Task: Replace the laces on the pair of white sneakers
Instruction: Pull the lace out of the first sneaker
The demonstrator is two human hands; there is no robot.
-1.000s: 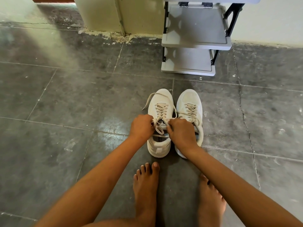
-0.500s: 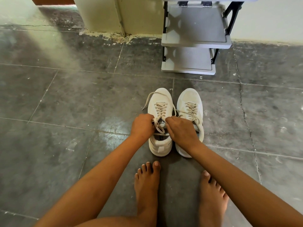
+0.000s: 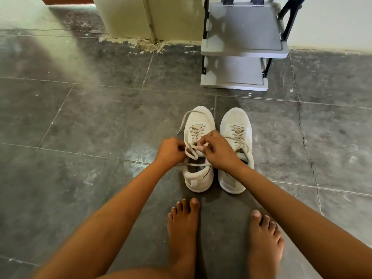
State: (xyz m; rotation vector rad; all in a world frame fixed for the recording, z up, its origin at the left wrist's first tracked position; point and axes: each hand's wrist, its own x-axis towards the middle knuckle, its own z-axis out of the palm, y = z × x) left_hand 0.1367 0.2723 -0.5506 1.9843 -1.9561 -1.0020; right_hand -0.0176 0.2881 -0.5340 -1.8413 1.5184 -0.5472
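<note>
Two white sneakers stand side by side on the grey tiled floor, toes pointing away from me. The left sneaker [image 3: 199, 176] carries a beige lace [image 3: 192, 153] that is loose near the tongue, with one free end trailing off to the left. My left hand [image 3: 171, 152] pinches the lace at the shoe's left side. My right hand [image 3: 218, 151] pinches the same lace over the upper eyelets. The right sneaker [image 3: 236, 121] is laced, and my right wrist partly covers it.
A grey plastic shoe rack [image 3: 241, 51] with black uprights stands against the wall beyond the sneakers. My bare feet [image 3: 183, 224] rest on the floor just in front of the heels. A wall corner with chipped plaster [image 3: 149, 44] lies at the back left.
Both hands have lifted a little over the left sneaker's tongue. My right hand has moved forward and left onto the lace, and a loop of lace now shows between my hands.
</note>
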